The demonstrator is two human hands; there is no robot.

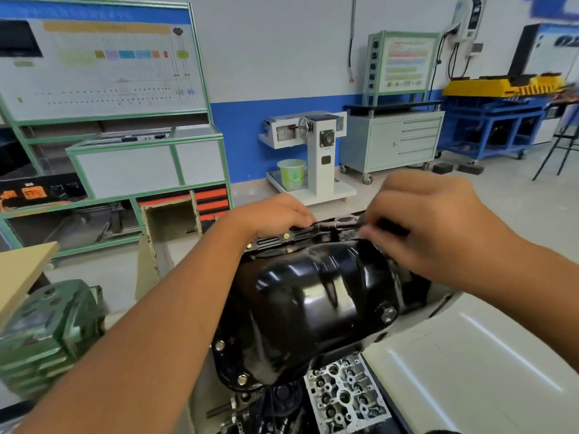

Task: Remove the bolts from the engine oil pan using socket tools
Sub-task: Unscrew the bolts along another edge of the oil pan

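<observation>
Our right hand [438,227] is curled around a dark socket tool [340,226], whose shaft lies sideways along the far rim of the oil pan [316,296]; motion blur hides exactly how the fingertips sit on the handle. Our left hand [275,216] lies knuckles up on that same far rim, fingers bent down over the edge beside the tool's tip. We cannot tell whether those fingers pinch anything.

The glossy black oil pan sits upturned right below both hands, in the middle of the view. Brass-coloured bolts [285,236] show along its far flange near our left hand, and silvery bolts [220,345] sit in the near left flange. A larger drain plug [387,314] stands on the pan's right side. Under the pan's near edge we see a bare metal cylinder head [344,393], and to the right a white tabletop [470,364].

Further off, a pale green bucket [291,173] stands in the tray of a white machine stand [322,158]; its contents are not visible. A grey drawer cabinet [394,139] on castors stands against the blue and white wall, its drawers closed. A green-framed display board [103,64] fills the left, and a green metal casing [53,324] rests at lower left.
</observation>
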